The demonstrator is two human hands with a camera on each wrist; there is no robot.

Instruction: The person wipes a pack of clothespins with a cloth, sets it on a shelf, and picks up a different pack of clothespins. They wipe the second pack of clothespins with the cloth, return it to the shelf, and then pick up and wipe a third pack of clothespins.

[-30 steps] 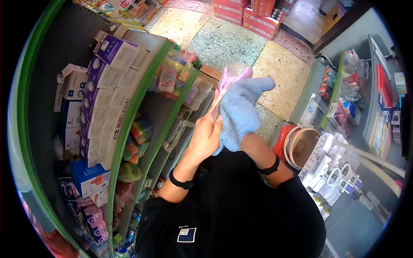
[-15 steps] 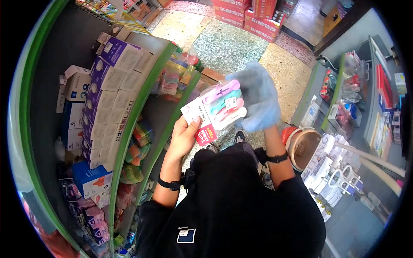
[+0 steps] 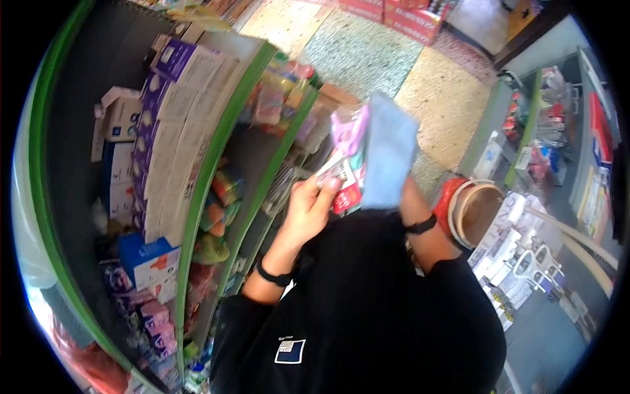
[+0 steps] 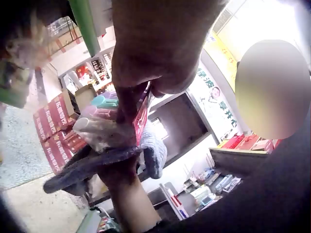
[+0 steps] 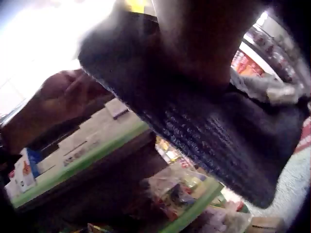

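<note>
My left hand [image 3: 314,207] pinches the red and white header card [image 3: 348,196] of a clear pack of pastel plastic pieces, thumb on top. A purple piece [image 3: 351,131] shows at the far end, and turquoise and pink ones [image 4: 104,102] show in the left wrist view. Against the pack's right side stands a blue cloth [image 3: 390,154], its broad face turned up. My right hand [image 4: 116,172] grips the cloth from the far side; its fingers are mostly hidden in the fabric. The right wrist view has the cloth [image 5: 194,126] dark and close, hanging around that wrist.
Green-edged shelves on the left carry purple and white boxes [image 3: 187,98], a blue box [image 3: 147,262] and bagged goods. To the right stand a tan bucket [image 3: 480,213], white packaged goods [image 3: 525,256] and grey shelving. Red cartons [image 3: 413,20] sit on the floor ahead.
The cloth lay over the pack, swung off to the right, baring its front, then came back against its right side. The pack has turned more edge-on. The head view has shifted slightly.
</note>
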